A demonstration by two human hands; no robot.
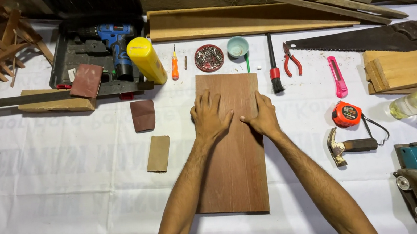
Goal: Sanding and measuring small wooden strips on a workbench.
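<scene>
**Both hands flat on the board**

The fingers [205, 101] of the left hand [209, 118] are spread open and lie flat on the board [232, 151], gripping nothing. The right hand [262, 116] lies beside it, also open, palm down, its fingers [261, 99] reaching along the board's right edge and its thumb pointing toward the left hand; the two hands are just apart. Both press on the upper half of the board, with the forearms coming up over its lower half.

The board is a reddish-brown rectangle lying lengthwise away from the person, in the middle of the white-covered surface [59, 206].

Left of the board lie two sandpaper sheets: a tan one [158, 153] near its middle and a dark red one [143, 115] further up. Beyond the board's far end stand a round tin of screws [209, 58], a small teal bowl [237, 46], an orange screwdriver [174, 65] and a yellow bottle [146, 61]; a blue drill [115, 43] rests in a black case further left of them. Just right of the board's far corner lies a brush [274, 71], then red pliers [291, 60] and a pink knife [338, 76]. Right of the board's middle are a tape measure [346, 114] and a hammer [346, 145]. A handsaw [370, 39] lies far right, above stacked wood blocks [411, 69].
</scene>
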